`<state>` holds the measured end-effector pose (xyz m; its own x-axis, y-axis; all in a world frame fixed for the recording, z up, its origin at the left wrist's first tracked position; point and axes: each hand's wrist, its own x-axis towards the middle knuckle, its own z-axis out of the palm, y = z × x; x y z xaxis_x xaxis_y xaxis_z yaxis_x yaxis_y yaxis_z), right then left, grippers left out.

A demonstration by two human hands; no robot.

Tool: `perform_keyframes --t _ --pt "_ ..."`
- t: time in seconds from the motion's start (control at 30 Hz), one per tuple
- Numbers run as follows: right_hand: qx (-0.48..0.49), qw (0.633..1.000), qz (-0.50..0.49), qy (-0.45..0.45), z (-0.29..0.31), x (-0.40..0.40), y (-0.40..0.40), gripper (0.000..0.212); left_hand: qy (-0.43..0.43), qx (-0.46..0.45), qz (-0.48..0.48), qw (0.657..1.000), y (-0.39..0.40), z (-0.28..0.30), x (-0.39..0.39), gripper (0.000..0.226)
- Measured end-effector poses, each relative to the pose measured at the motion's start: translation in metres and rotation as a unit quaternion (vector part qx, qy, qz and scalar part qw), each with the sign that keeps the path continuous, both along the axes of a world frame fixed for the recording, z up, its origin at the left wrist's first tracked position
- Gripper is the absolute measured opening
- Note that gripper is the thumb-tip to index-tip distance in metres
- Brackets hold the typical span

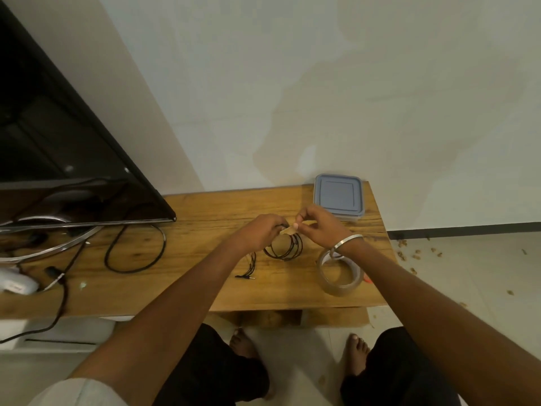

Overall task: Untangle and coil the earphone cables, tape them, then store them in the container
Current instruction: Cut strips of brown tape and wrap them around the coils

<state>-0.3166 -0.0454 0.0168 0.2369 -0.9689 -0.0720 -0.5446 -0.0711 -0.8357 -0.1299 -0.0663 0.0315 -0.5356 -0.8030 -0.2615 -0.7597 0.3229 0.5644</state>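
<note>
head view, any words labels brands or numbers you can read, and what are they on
No text can be read in this view.
White device at the left table edge: a faint grey mark, too blurred to read.
Container lid: no print seen.
Tape roll: no print seen.
TV: dark, no logo seen.

One head-worn wide-angle camera looks forward and steeply down from above the long wooden table (205, 276), near enough to catch, probably, the wearer's own feet below.
</note>
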Motion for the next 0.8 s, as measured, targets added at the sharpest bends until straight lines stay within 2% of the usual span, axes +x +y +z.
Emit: perform_keyframes --t 0.13,0.3,0.6,0.8 --pt "0.097 0.990 0.004 -0.098 0.019 0.009 0.016 0.014 0.013 0.012 0.007 1.000 0.015 0.016 0.005 0.028" --pt "0.118 0.980 -0.006 -0.160 0.039 0.022 0.038 0.012 -0.002 0.003 0.008 1.000 0.032 0.028 0.015 0.026" --pt "0.100 0.991 -0.021 -0.087 0.062 0.031 0.043 0.011 -0.024 0.029 -0.004 0.999 0.047 0.044 0.026 0.028" --pt "0.116 0.990 -0.009 -0.074 0.071 0.030 0.048 0.009 -0.009 0.064 -0.011 0.998 0.057 0.056 0.028 0.031"
